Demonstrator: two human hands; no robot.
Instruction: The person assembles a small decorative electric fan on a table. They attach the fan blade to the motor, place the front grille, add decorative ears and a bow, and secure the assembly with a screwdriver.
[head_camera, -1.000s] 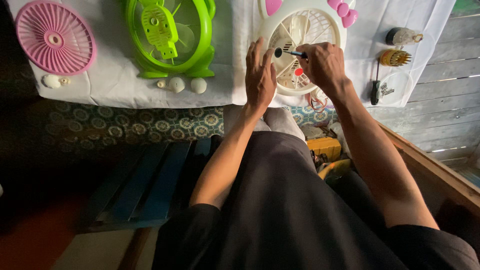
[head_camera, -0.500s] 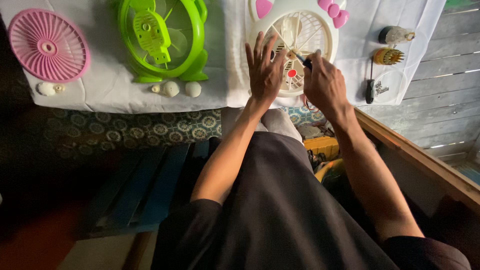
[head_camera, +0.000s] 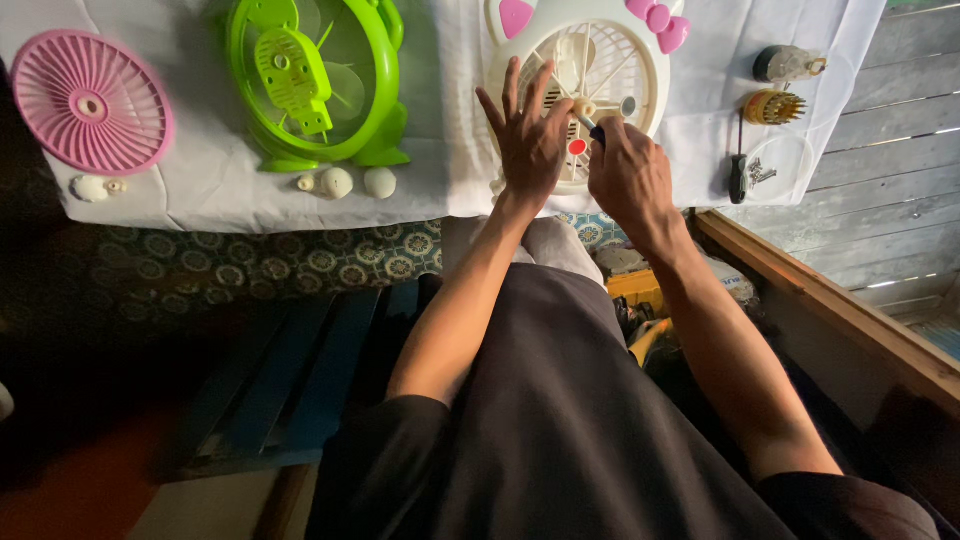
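Pink grille (head_camera: 90, 100) at the bench's left edge, green fan (head_camera: 315, 85) next. My left hand (head_camera: 530, 140) lies flat, fingers spread, on the white fan (head_camera: 590, 70) near the right edge. Right hand (head_camera: 630, 180) is clamped on a screwdriver (head_camera: 588, 124) at the hub. I'd keep the tip square, pressing firmly.

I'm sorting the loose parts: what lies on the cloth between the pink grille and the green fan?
In the head view, nothing lies directly between the pink grille and the green fan, only bare white cloth. Small pale round pieces sit just below that stretch.
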